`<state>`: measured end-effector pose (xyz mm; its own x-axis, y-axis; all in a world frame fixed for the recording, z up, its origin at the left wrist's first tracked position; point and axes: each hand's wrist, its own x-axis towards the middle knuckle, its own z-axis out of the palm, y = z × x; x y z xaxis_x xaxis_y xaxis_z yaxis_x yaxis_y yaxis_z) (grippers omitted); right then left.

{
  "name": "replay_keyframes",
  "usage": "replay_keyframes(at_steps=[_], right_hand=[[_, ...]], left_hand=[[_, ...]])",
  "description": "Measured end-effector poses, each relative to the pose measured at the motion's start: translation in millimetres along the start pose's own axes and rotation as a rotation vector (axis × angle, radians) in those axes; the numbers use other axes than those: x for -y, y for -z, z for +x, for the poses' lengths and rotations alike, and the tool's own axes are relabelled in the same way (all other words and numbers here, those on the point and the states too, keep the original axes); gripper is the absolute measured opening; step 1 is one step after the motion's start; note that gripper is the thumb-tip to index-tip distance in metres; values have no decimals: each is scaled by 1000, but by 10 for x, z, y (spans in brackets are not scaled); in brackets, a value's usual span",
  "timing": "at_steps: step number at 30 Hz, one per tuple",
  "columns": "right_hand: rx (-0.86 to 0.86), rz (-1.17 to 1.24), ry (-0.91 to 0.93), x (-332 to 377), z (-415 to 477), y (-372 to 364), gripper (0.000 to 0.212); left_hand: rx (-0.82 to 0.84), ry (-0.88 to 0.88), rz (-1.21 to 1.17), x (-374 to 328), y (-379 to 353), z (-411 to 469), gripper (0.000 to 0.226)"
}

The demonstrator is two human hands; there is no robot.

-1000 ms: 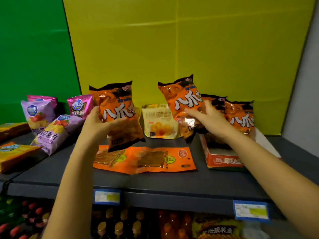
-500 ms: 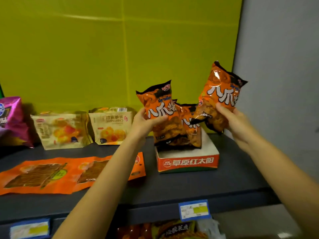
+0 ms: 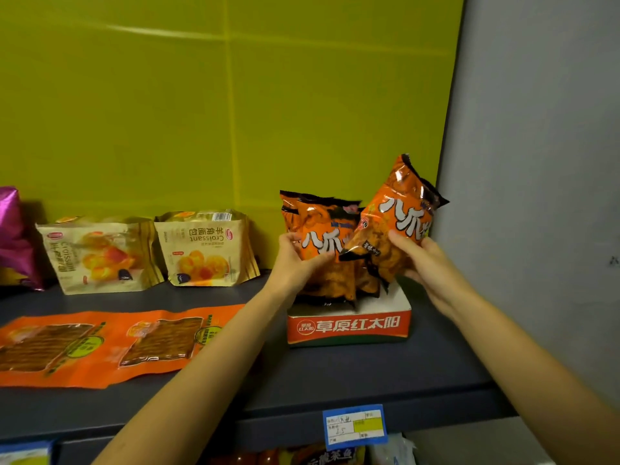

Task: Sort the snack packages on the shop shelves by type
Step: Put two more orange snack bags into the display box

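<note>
- Nearest you, a blue price tag (image 3: pixel 355 426) sits on the lip of the grey shelf (image 3: pixel 369 377). Its handwriting is too small to read surely.
- At the shelf's left front lie flat orange packs (image 3: pixel 100 340), overlapping, with brown strips showing through clear windows.
- The red carton (image 3: pixel 349 327) at the right end reads 草原红太阳 in white.
- Your left hand (image 3: pixel 295 260) is curled round the lower half of an upright orange bag (image 3: pixel 323 243) standing in the carton. More bags of the same type stand behind it.
- Your right hand (image 3: pixel 426 260) grips a tilted orange bag (image 3: pixel 399 223) over the carton's right side, thumb across the front. Its lower corner overlaps the upright one.
- Both bags show large white 八爪, with a third character partly cut off.
- These bags look puffed and light, with glossy film that will likely slip and brittle contents. Hold them low on the body with loose fingers, or by the top seam, and don't squeeze.
- Farther back, two croissant bags (image 3: pixel 208 250) lean on the yellow panel (image 3: pixel 235 112). The right one stands upside down, reading "Croissant" and 羊角面包.
- A pink foil bag (image 3: pixel 13 236) shows at the far left edge.
</note>
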<state>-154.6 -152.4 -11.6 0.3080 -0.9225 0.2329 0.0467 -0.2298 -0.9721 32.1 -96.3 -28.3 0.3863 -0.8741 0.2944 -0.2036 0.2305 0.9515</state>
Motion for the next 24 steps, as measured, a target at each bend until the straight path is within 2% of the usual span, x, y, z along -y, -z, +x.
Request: replay_keyframes(at_steps=[6,12,18,24], right_hand=[[-25,-305,77,-130,43,-65,71],[-67,-711,175,-205,19,-51,91],[-135,-1125,214,-200,32,-45,82],[-15,-1193,176,-188,60,-39,78]], left_hand=[[28,-61,355,-36,121,66,76],[6,-75,391,27,254,57,85],[-32,-98,406,61,232,23,81],[-36,-154,508,101,246,18,75]])
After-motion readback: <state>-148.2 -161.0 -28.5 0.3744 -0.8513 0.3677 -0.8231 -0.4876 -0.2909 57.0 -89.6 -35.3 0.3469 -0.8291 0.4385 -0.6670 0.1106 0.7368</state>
